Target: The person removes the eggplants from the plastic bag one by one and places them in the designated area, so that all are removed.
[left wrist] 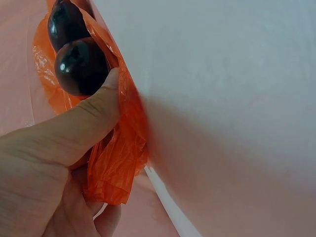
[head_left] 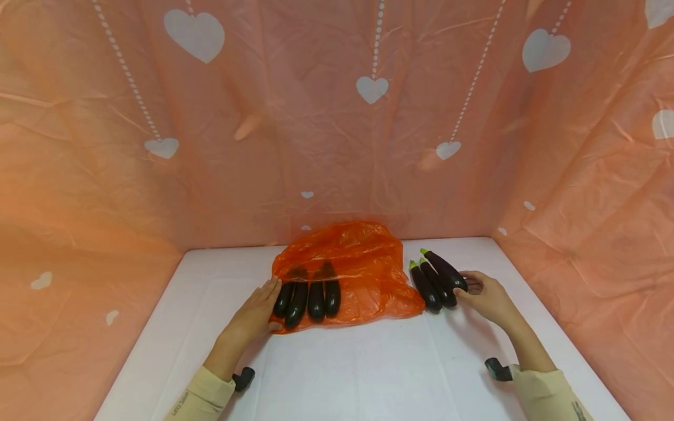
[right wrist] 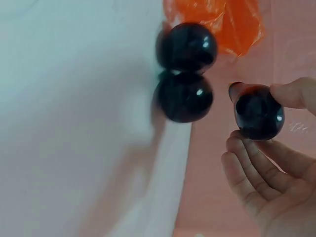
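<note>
An orange see-through plastic bag [head_left: 368, 292] lies on the table with several dark eggplants [head_left: 316, 301] side by side at its left part, their upper ends under the film. At the bag's left edge, my left hand [head_left: 258, 310] holds the film; in the left wrist view the thumb [left wrist: 94, 116] lies over the orange plastic beside the round eggplant ends. To the right of the bag, my right hand [head_left: 487, 298] pinches an eggplant [head_left: 444, 270] by its thick end between thumb and fingers, raised off the table. Two more eggplants [head_left: 425, 289] with green stems lie just left of it.
The white-covered table [head_left: 358, 368] runs back to an orange curtain [head_left: 316, 146] with white hearts, which also closes both sides. A dark wrist-worn piece [head_left: 244, 379] sticks out by the left sleeve, and another [head_left: 497, 369] by the right sleeve.
</note>
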`<state>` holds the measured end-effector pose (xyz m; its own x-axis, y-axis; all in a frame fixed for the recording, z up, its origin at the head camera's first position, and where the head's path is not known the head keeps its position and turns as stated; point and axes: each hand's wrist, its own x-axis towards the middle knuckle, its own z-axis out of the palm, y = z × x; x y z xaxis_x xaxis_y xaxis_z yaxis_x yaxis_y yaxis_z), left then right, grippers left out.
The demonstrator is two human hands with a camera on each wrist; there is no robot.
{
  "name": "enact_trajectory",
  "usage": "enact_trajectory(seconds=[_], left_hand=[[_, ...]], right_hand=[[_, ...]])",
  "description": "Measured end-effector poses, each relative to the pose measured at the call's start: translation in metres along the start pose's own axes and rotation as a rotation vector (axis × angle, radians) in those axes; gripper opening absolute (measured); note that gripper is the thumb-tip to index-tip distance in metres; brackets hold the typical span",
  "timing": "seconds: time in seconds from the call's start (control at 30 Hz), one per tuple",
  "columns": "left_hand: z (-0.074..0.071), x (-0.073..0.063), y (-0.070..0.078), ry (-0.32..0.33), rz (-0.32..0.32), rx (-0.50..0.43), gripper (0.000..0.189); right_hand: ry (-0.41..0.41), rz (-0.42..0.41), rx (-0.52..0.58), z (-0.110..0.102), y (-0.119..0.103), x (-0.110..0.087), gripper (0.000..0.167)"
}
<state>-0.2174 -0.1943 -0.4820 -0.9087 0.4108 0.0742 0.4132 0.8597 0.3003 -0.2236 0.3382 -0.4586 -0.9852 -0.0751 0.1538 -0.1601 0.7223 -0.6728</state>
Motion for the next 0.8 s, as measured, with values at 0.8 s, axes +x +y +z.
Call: enact_trajectory(seconds=[0.8], left_hand=[[0.001,0.0,-0.001,-0.002,-0.009,0.008,0.101]], right_hand=[[-0.039,0.097,-0.031,-0.001,0.031,0.01,0.055]])
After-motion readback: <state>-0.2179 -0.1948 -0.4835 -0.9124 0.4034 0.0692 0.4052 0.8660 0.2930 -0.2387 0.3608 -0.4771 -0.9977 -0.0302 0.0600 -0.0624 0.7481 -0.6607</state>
